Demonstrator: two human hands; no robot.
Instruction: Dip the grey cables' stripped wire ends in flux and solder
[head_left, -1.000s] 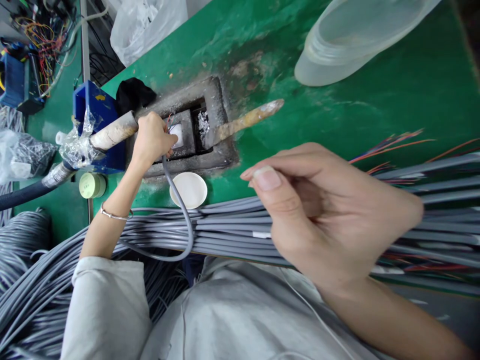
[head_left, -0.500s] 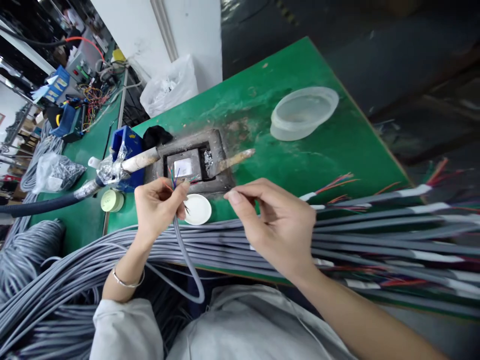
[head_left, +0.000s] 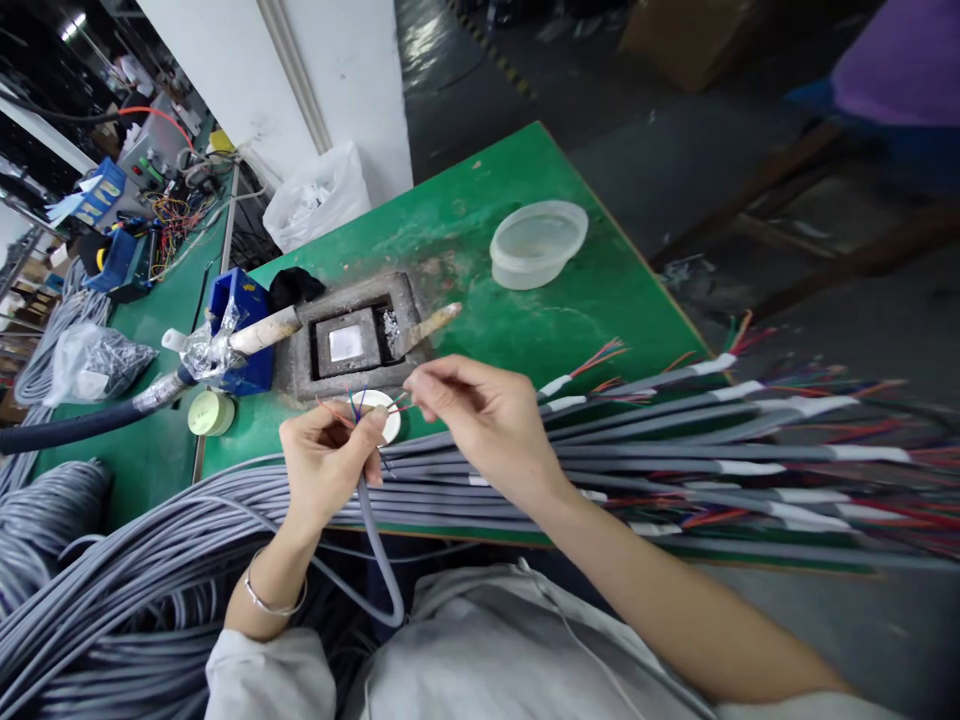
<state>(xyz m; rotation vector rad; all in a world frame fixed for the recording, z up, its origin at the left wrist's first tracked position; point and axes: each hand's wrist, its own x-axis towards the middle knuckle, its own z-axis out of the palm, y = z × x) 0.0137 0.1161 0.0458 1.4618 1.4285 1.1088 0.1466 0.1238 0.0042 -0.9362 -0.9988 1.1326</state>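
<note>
My left hand [head_left: 324, 462] is closed round the stripped end of a grey cable [head_left: 377, 550], whose slack loops down towards my lap. Thin coloured wires [head_left: 358, 400] fan out above my left thumb and fingertips. Close by on the right, my right hand [head_left: 491, 420] pinches a thin wire of this fan between thumb and forefinger; its tip is hidden by the fingers. Just behind the wires lies a round white dish [head_left: 391, 428], partly covered by my left hand. Beyond it, a solder pot [head_left: 294, 365] with a grimy rim is set in the bench.
Many grey cables [head_left: 240, 490] run along the front of the green bench [head_left: 592, 290], their wire ends spread at right. A scraper [head_left: 435, 322] rests on the pot's rim. Nearby are a clear plastic tub [head_left: 525, 270], a blue bin [head_left: 259, 370], a hose nozzle [head_left: 266, 330] and a pale jar [head_left: 211, 413].
My right hand has moved left to the wires and now pinches one. The wires in my left hand are spread wider. The view has shifted a little.
</note>
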